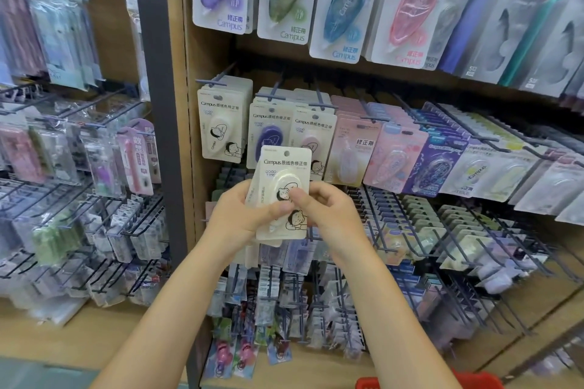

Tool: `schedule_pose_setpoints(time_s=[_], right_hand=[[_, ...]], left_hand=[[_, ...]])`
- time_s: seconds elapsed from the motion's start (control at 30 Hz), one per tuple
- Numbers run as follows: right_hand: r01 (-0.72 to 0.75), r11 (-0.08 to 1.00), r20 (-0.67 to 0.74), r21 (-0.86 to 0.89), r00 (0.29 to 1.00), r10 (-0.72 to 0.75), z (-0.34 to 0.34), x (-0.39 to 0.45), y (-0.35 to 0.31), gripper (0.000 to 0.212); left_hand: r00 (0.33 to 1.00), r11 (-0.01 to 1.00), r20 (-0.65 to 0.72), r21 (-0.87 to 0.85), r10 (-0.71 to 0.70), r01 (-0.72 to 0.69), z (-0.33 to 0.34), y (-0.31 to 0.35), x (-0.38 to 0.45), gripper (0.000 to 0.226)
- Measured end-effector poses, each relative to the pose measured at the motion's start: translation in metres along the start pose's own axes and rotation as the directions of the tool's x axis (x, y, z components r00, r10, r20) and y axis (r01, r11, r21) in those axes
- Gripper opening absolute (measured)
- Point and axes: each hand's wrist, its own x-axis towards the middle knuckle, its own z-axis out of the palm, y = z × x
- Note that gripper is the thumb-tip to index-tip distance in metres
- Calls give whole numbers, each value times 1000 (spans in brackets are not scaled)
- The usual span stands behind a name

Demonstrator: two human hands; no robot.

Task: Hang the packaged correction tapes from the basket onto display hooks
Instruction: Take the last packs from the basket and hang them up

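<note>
A cream-coloured packaged correction tape (286,167) with a cartoon figure and a round hang hole at its top is held upright in front of the display. My left hand (235,215) grips its left side, with more packages stacked behind the front one. My right hand (325,211) pinches the front package at its middle, thumb on the blister. A matching cream package (221,123) hangs on a hook (218,79) up and to the left. The red basket (442,384) shows only its rim at the bottom edge.
Rows of metal hooks carry other correction tapes: purple and pink packs (284,126) just behind my hands, large Campus packs (341,6) above, and a wire rack of stationery (79,167) to the left. A grey upright post (158,104) divides the two shelf sections.
</note>
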Motion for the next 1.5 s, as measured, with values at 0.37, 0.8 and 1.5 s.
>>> schedule_pose_setpoints(time_s=[0.37,0.8,1.5], right_hand=[[143,986,6,-80,990,-143,57,48,-16,7],[216,956,-104,-197,965,-239,117,93,-25,20],[-28,989,241,-147,968,63,79,32,-9,25]], left_hand=[[925,991,-381,-116,11,-60,-72,4,-15,46],[936,993,-348,-81,50,-83,-107,8,-18,39],[974,921,-226,-376,14,-101,-79,3,-3,41]])
